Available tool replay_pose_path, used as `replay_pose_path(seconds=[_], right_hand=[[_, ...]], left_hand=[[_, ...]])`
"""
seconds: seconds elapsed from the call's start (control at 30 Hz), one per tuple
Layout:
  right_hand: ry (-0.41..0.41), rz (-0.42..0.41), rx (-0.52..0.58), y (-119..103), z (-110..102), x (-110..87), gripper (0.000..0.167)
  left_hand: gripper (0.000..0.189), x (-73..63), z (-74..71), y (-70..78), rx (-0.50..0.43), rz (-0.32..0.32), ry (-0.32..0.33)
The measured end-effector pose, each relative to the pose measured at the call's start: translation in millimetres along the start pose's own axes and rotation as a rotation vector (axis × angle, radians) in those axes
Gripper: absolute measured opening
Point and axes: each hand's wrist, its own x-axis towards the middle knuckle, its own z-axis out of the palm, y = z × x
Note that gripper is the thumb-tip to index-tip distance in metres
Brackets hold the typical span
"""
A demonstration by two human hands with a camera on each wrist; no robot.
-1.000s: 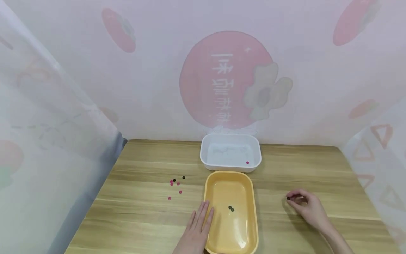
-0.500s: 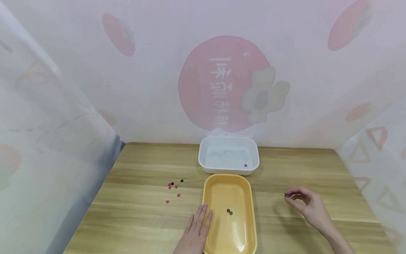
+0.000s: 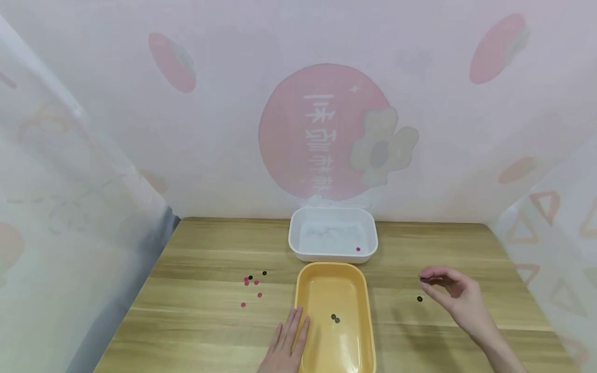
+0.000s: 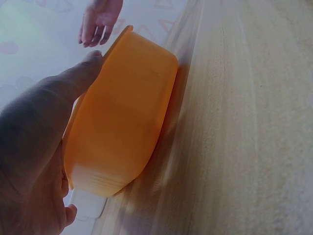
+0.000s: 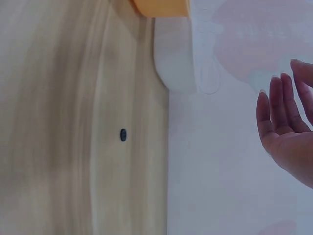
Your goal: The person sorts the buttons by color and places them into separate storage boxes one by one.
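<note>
In the head view my right hand hovers over the right of the table, thumb and forefinger pinching a small black button. Just below it another black button lies on the wood; the right wrist view shows a button on the table too. My left hand rests with straight fingers on the left rim of a yellow tray. Inside that tray are two dark buttons. The left wrist view has the left hand against the tray's edge.
A white tray with one pink button sits behind the yellow one. Several pink buttons and two black buttons lie scattered on the table's left. A printed cloth hangs along the back edge.
My right hand has risen a little, still pinching a black button. A black button now shows on the table beneath it. The left hand stays on the tray; the head view has tilted slightly upward.
</note>
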Motion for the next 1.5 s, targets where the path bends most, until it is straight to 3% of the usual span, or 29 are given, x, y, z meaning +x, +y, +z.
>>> replay_pose_path(seconds=[0.43,1.03,1.23,1.5], right_hand=[[0.016,-0.105,0.095,-18.2,1.0,12.1,0.033],[-0.01,-0.144,0.071,-42.1,7.8,23.0,0.032],[-0.018,-0.163,-0.01,-36.2,24.2,19.8,0.033],[-0.034,-0.103,-0.119,-21.4,58.8,10.3,0.03]], left_hand=[[0.108,-0.5,2.6,0.2,0.009,-0.004,0.038],[0.106,2.5,3.3,0.2,0.032,0.003,0.044],[0.103,3.0,6.7,0.8,0.034,-0.02,0.055],[0.092,-1.5,17.2,5.5,0.036,-0.06,0.111]])
